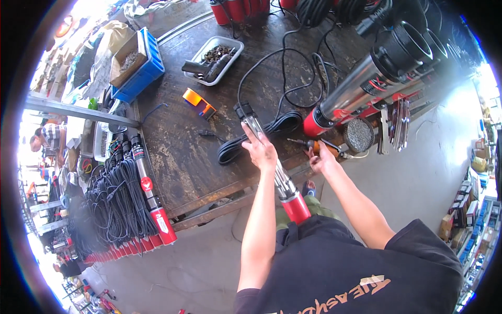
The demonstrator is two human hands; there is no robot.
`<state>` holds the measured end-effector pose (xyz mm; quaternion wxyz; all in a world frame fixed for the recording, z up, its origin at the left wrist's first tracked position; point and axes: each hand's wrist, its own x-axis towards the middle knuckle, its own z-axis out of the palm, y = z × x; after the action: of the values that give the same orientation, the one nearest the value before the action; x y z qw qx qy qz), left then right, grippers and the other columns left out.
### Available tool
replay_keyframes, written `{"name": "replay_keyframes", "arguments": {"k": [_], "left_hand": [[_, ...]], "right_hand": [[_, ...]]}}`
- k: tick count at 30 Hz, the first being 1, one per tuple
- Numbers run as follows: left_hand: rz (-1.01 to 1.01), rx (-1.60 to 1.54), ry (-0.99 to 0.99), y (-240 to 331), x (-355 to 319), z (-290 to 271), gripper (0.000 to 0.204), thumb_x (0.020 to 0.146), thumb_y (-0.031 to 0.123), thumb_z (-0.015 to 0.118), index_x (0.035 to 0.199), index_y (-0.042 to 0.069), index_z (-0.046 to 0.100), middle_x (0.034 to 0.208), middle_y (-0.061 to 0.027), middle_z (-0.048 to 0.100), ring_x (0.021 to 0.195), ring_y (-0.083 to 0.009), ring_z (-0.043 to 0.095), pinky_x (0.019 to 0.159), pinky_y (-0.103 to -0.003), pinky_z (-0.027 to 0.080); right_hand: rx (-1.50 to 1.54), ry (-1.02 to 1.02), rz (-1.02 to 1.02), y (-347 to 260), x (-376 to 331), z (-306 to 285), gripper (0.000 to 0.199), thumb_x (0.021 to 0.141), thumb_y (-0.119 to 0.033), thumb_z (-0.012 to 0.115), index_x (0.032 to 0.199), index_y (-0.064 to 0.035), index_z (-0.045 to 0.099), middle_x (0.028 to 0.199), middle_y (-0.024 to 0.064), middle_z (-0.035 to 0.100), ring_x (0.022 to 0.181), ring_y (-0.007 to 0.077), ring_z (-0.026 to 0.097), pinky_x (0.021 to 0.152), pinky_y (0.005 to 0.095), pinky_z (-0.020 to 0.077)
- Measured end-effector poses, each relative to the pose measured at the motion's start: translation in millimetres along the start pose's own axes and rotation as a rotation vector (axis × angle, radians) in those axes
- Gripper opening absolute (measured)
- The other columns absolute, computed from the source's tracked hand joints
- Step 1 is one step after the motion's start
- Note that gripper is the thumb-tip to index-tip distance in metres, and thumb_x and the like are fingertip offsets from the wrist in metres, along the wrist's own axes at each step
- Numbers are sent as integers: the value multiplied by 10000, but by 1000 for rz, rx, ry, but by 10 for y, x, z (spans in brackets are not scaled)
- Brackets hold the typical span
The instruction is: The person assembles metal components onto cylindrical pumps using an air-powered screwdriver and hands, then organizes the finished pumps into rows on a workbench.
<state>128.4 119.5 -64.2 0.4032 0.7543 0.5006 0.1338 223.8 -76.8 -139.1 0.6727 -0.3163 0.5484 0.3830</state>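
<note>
In the head view, my left hand (262, 152) grasps the slim steel tube (283, 181) across the table's (183, 167) near edge, its red end (296, 209) pointing toward five o'clock. At three o'clock from it, my right hand (323, 159) is wrapped round an orange-handled screwdriver (312, 143); a white tub (228, 65) sits at eleven, a coiled black cable (286, 121) at one.

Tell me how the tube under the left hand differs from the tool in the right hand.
Size: the tube is long and thick; the tool is much shorter and slimmer.
Colour: the tube is mostly shiny silver with a red end; the tool has an orange handle.
Pose: the tube's red end points toward the person, while the tool's thin tip points left.
Shared: each has a hand on it.
</note>
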Motion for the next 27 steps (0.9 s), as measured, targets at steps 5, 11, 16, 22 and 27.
{"name": "replay_keyframes", "arguments": {"k": [5,11,16,22,27], "left_hand": [[-11,23,7,-17,20,-1,691,1040,345,431,1621,318,58,1180,-256,449,908,-448,646,844,-535,516],[-36,67,15,-27,-12,11,682,1042,374,421,1621,317,64,1182,-258,451,897,-447,644,825,-540,516],[-48,72,24,75,-28,-24,667,1040,361,433,1619,296,110,1167,-267,462,905,-464,640,809,-551,515],[-12,63,10,144,-27,-171,668,1021,354,489,1608,279,177,1135,-235,478,898,-461,637,765,-541,529],[60,-76,4,-15,-32,-118,696,998,385,510,1607,295,185,1149,-222,478,907,-457,637,778,-536,533]], "right_hand": [[136,54,-221,319,-230,154,471,827,-531,759,934,-93,624,817,41,719,498,66,559,415,209,294],[242,-671,20,519,-765,12,482,786,-511,765,833,-45,648,669,-12,563,439,75,348,443,233,262],[37,-599,-458,1176,-1614,371,383,944,-358,600,1155,-38,600,950,51,609,739,126,556,639,274,449],[-259,-1001,-1401,1756,-2234,1008,627,966,-247,637,1473,-60,318,1385,233,505,1051,270,655,891,393,548],[-423,-1085,-1456,1600,-2014,1685,535,931,-104,614,1430,-48,427,1337,251,570,834,156,621,757,277,541]]}}
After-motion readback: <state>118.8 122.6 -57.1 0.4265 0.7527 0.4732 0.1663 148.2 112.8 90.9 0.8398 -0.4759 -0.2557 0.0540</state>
